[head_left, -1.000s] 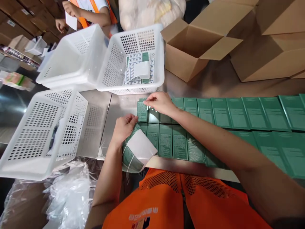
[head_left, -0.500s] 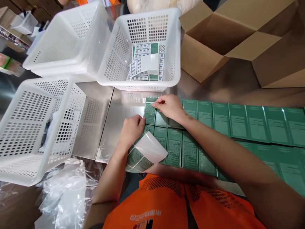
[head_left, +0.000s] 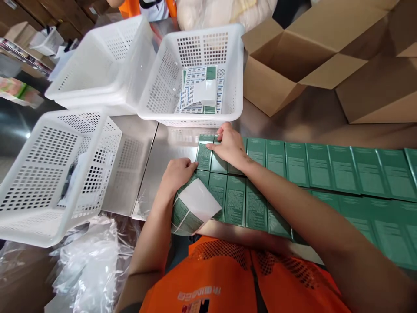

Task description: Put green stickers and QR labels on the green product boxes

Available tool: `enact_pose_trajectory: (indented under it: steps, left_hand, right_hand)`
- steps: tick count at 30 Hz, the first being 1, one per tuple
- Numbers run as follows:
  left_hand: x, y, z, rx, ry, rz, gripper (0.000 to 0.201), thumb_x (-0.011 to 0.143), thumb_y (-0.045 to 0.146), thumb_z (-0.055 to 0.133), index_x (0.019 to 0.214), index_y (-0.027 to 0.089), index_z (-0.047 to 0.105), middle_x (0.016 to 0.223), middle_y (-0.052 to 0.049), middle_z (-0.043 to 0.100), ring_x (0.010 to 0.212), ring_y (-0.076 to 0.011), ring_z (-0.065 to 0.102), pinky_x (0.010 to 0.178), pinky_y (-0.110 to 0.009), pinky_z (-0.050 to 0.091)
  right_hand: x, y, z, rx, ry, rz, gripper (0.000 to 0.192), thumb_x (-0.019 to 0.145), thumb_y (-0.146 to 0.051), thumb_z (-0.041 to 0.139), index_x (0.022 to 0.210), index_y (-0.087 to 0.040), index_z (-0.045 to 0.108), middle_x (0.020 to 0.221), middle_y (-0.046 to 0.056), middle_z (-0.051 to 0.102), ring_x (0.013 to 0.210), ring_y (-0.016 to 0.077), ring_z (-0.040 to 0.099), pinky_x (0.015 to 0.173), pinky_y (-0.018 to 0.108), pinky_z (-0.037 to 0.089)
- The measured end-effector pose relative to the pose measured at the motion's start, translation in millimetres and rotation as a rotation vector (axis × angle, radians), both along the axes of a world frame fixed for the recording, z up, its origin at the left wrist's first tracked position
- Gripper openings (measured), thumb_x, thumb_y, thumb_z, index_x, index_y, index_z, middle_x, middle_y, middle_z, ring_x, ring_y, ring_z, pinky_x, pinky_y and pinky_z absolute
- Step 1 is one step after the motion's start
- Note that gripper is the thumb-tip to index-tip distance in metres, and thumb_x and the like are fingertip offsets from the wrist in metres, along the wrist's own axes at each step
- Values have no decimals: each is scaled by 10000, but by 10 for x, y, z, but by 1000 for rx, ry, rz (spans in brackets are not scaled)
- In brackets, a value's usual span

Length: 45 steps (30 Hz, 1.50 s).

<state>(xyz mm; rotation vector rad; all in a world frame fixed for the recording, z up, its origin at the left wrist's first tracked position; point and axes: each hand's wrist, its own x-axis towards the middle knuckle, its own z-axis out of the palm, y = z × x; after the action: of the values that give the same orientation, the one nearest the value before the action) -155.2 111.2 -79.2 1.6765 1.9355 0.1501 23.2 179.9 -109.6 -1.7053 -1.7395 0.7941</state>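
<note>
Right hand (head_left: pixel 230 145) flat, fingers together, pressing a label onto the end green box (head_left: pixel 205 155) of the far row on the bench (head_left: pixel 169 143). Left hand (head_left: pixel 177 174) pinching a curled label sheet (head_left: pixel 193 208), several labels unpeeled. Probably early: long rows of green boxes stretching right.

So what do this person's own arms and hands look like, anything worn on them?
Both arms are bare from what shows of the upper arm down to the fingers: no sleeves, gloves, watch or rings show on the left hand or the right hand. On the chest is an orange mesh vest with a centre zip and a small white printed marking low on the front.
</note>
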Motion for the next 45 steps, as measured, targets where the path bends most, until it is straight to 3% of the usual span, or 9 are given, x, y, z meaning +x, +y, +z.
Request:
enact_pose_trajectory:
  steps: [5,9,13,16,21,27,33,38,45]
  left_hand:
    - [-96,-274,65,227,70,193,301,933,440,528,807,202,663,670,-30,660,668,-208,596,653,-291,361]
    - [31,-543,168,613,45,448,331,965,440,486,936,174,680,674,-30,659,591,-174,569,610,-269,376]
    - [291,-688,266,758,-100,454,335,977,434,462,978,176,677,777,-34,698,570,-131,545,573,-245,386]
    - [385,-714,310,739,-253,418,354,961,455,481,1014,175,691,838,-41,701,655,-136,582,579,-240,400]
    - [276,-696,381,397,-724,394,421,897,508,577,1065,158,739,592,30,534,524,-107,462,488,-232,332]
    - [56,-724,404,217,-844,393,381,717,308,773,1062,150,739,523,81,461,500,-74,408,498,-196,347]
    - [-147,-539,280,111,-947,468,448,617,314,786,1022,156,678,618,48,591,492,-77,453,484,-197,344]
    - [-39,-395,288,83,-888,513,172,616,275,655,772,203,639,470,85,402,408,-87,336,407,-221,222]
    - [259,-361,225,45,-516,43,430,846,591,595,894,187,731,545,40,487,515,-131,439,514,-268,306]
  right_hand:
    - [136,-268,135,-111,284,116,322,788,-318,747,1006,-224,530,799,-8,649,772,198,648,708,352,508]
    - [185,-850,391,-6,456,314,377,778,-421,773,1052,-239,588,1005,39,706,938,208,682,766,341,536]
    - [121,-1181,534,152,380,341,230,829,-323,765,1033,-259,682,1003,23,745,931,192,693,770,325,524]
    - [107,-1226,493,404,231,294,30,898,-264,701,870,-257,711,877,-1,753,850,179,675,803,352,485]
    - [176,-1305,371,823,-222,361,220,964,-144,554,898,-282,711,948,-20,776,895,185,661,783,390,417]
    - [127,-1546,326,1005,-402,525,230,978,-164,521,835,-237,686,1191,63,726,1212,223,590,989,445,450]
    - [357,-1785,653,741,103,805,209,983,-219,538,848,-294,680,1094,-50,746,1166,136,615,970,319,507]
    - [714,-1256,867,202,408,374,76,876,-316,687,820,-267,702,817,-12,742,778,161,681,742,317,542]
    - [764,-413,472,-32,386,139,134,745,-322,766,766,-193,735,683,6,693,648,153,605,617,287,436]
